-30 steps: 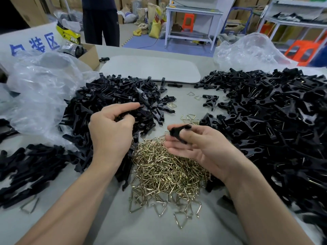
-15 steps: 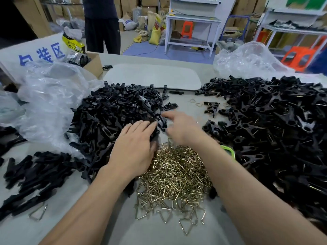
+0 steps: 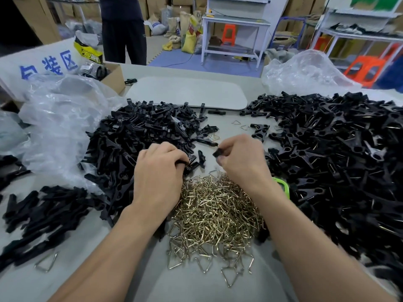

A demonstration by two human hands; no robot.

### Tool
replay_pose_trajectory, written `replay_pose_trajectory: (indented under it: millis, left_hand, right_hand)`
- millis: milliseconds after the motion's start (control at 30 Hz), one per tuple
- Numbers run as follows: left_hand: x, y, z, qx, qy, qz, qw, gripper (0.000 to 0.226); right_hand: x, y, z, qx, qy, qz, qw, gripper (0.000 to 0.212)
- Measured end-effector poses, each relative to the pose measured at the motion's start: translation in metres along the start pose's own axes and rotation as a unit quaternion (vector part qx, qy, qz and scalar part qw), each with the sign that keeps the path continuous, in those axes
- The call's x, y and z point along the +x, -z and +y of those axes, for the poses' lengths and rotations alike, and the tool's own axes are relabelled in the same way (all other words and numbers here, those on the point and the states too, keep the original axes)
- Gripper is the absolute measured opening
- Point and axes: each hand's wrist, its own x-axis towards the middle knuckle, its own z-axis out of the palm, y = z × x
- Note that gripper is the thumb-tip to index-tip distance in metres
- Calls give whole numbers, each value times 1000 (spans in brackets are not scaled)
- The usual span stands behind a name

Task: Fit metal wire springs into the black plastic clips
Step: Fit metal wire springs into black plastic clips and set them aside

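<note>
Right hand (image 3: 242, 164) is pinching a small black clip (image 3: 218, 153), and left hand (image 3: 158, 177) has its fingers curled round a second clip (image 3: 189, 165) at the edge of the clip pile (image 3: 141, 136). Springs (image 3: 216, 212) are heaped just below both hands. My worry: those wires look tangled, so grabbing one could drag several up, or the pinched clip slips.

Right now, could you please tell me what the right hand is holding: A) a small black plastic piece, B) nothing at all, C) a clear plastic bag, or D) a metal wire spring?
A: the right hand pinches a small black plastic piece at its fingertips, just beyond the pile of wire springs.
</note>
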Motion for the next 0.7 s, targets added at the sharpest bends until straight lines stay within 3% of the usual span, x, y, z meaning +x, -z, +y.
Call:
replay_pose_trajectory:
  millis: [67, 200, 400, 567, 700]
  left_hand:
    - [-1, 5, 6, -36, 3, 36, 999, 16]
    - [-6, 12, 21, -107, 108, 53, 987, 10]
    - [-7, 12, 26, -268, 168, -15, 948, 12]
    - [-1, 13, 24, -342, 211, -10, 916, 25]
    - [1, 10, 15, -313, 209, -19, 926, 32]
  right_hand:
    - [-12, 5, 5, 49, -14, 48, 997, 11]
    - [-30, 6, 13, 43, -9, 64, 997, 10]
    - [-17, -7, 8, -67, -31, 3, 997, 34]
    - [4, -14, -1, -180, 38, -42, 982, 37]
    - [15, -16, -5, -132, -7, -61, 989, 22]
